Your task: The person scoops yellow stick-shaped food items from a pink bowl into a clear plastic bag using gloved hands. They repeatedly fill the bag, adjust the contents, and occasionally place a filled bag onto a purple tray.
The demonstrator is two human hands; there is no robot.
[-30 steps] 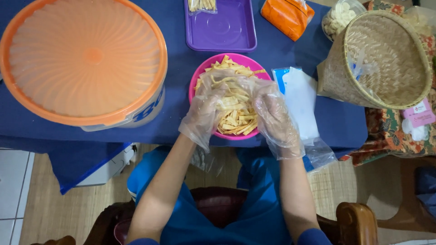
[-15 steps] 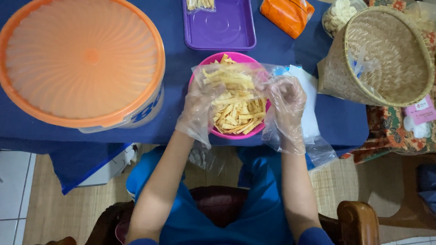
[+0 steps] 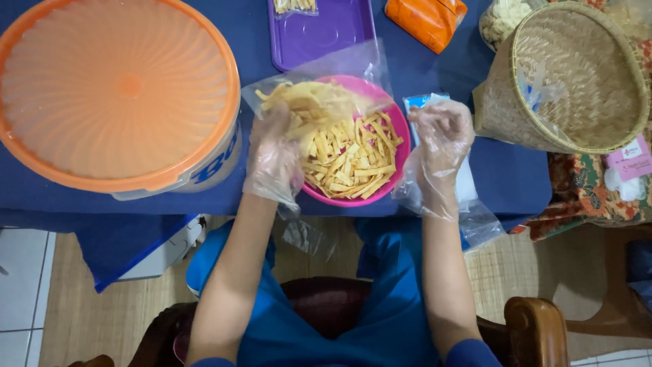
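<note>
A clear plastic bag [image 3: 319, 92], partly filled with pale yellow snack strips, is being held over the upper left part of a pink bowl [image 3: 397, 166], which is sitting at the near edge of the blue tabletop [image 3: 506, 173]. The bag is being gripped from below by the left hand [image 3: 275, 160] (gloved in thin clear plastic), its grip clamped on the bag's lower edge. More strips [image 3: 350, 160] are lying loose in the bowl. The right hand [image 3: 438, 139], likewise gloved, is being held at 3 o'clock from the bowl, just beside its rim, with the fingers spread apart and nothing clasped in them. A white and blue packet [image 3: 465, 183] is lying beneath that hand.

At 9 o'clock from the bowl a large round tub with an orange lid [image 3: 115, 88] is standing. At 12 o'clock a purple tray [image 3: 319, 34] is lying, with a few strips at its far edge. An orange packet [image 3: 424, 19] is resting at 1 o'clock, and a woven basket [image 3: 570, 78] is lying tipped on its side at 3 o'clock, well apart from the bowl.
</note>
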